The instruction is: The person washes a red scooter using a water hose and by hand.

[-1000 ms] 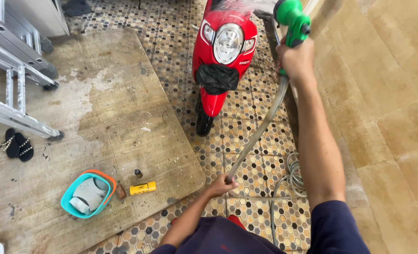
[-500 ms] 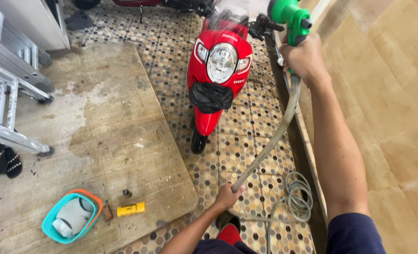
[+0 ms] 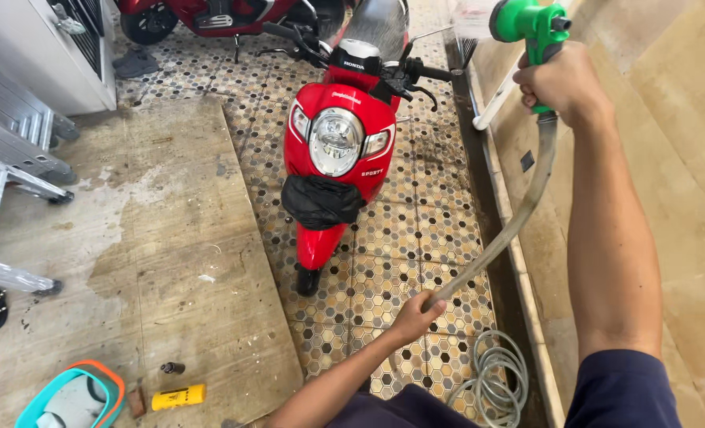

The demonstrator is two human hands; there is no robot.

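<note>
Head view, the only one: the red scooter (image 3: 336, 158) stands nose-on to the camera on the patterned tile floor (image 3: 431, 238) and serves as landmark; its screen and front panel show no water that I can make out. The right hand (image 3: 562, 83), raised to the right of the scooter's handlebar, is fully closed round the grip of a green spray nozzle (image 3: 527, 22); the nozzle head faces left, toward the scooter's upper part. The hose (image 3: 519, 214) falls from the nozzle, right of the scooter, down to the left hand (image 3: 414, 317), which is curled shut on it just right of and nearer than the front wheel (image 3: 309, 279); slack hose lies coiled (image 3: 495, 380) on the tiles nearer the camera. Left of the scooter lies a stained board (image 3: 154, 261) with a yellow can (image 3: 178, 396) and a teal basin (image 3: 71, 396) at its near end. Judgement: the step in hand is aiming before spraying; no jet is discernible; the next move calls for squeezing the trigger while the left hand feeds slack.
</note>
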